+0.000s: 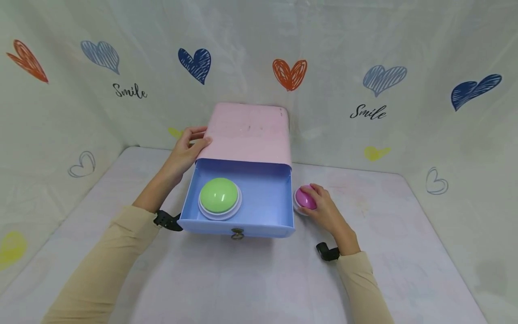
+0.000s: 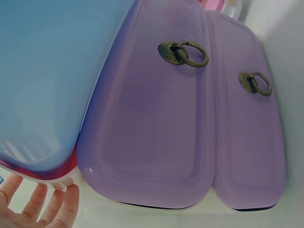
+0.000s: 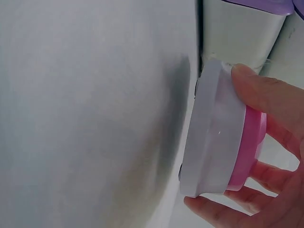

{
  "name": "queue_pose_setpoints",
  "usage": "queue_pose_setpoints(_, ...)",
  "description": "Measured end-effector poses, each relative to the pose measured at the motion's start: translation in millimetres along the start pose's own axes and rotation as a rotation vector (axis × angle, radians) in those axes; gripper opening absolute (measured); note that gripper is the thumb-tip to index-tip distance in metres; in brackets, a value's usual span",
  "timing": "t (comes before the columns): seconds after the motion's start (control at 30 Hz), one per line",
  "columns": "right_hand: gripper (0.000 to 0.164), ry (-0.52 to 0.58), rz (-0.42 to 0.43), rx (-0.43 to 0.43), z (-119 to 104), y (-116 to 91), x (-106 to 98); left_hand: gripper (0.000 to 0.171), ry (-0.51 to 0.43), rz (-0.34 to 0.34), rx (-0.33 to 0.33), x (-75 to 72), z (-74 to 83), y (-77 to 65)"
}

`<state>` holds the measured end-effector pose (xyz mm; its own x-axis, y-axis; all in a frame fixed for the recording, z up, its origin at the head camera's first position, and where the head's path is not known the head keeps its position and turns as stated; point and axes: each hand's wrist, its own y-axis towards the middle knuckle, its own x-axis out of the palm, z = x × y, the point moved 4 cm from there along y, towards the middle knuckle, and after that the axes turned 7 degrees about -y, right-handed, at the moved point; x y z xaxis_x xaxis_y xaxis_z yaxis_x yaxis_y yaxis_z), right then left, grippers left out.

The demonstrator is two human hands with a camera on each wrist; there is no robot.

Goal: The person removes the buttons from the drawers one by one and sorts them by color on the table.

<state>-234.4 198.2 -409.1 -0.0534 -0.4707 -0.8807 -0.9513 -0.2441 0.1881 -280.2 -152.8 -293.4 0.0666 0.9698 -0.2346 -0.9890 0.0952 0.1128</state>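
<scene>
A small drawer cabinet [image 1: 248, 130] with a pink top stands at the back of the table, its blue top drawer [image 1: 265, 193] pulled out. Inside that drawer, on the left, sits a large green dome button [image 1: 219, 195] on a white base. My left hand [image 1: 189, 146] rests against the cabinet's upper left side, thumb on the top; the left wrist view shows its fingers [image 2: 35, 202] fairly straight. Just right of the drawer, my right hand [image 1: 323, 207] grips a pink dome button [image 1: 305, 197]. Its thumb and fingers span the white base [image 3: 213, 133] in the right wrist view.
Two purple drawers [image 2: 147, 118] with brass ring pulls are shut beneath the blue one. A ring pull [image 1: 237, 234] hangs on the blue drawer's front too. Behind the table [image 1: 226, 283] hangs a pale curtain [image 1: 332, 54] printed with hearts.
</scene>
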Motion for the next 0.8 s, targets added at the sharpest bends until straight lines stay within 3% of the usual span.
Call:
queue_pose_setpoints(0.27, 0.056, 0.024, -0.071, 0.053, 5.7, -1.2, 5.0, 0.056, 0.0, -0.008, -0.003, 0.1, 0.2, -0.6)
queue_pose_setpoints(0.8, 0.062, 0.038, -0.158, 0.07, 8.8, -3.4, 5.4, 0.056, -0.012, -0.005, 0.001, 0.3, -0.2, -1.2)
